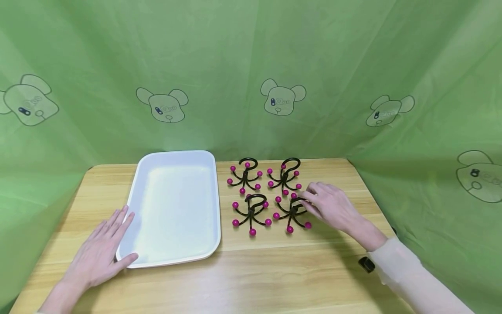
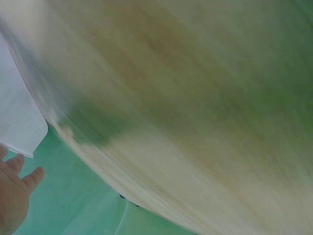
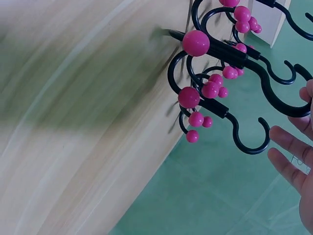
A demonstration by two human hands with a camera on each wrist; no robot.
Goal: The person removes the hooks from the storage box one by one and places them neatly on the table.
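Several black claw-shaped hook hangers with pink ball tips stand in two rows on the table. At the near right one (image 1: 293, 211), my right hand (image 1: 328, 204) pinches the curved hook from the right. In the right wrist view that black hanger (image 3: 227, 53) has my fingertips at its hook, with the other fingers (image 3: 288, 142) spread loosely. My left hand (image 1: 100, 250) lies with straight fingers along the left rim of a white rectangular tray (image 1: 180, 209), thumb over its near corner. The left wrist view catches only part of that hand (image 2: 12, 200) beside the tray (image 2: 19, 110).
Two hangers stand in the back row, a left one (image 1: 245, 175) and a right one (image 1: 284, 176); another (image 1: 251, 212) stands front left, close to the held one. The wooden table (image 1: 251, 279) ends at a green curtain (image 1: 219, 65) with bear-head outlines behind and at the sides.
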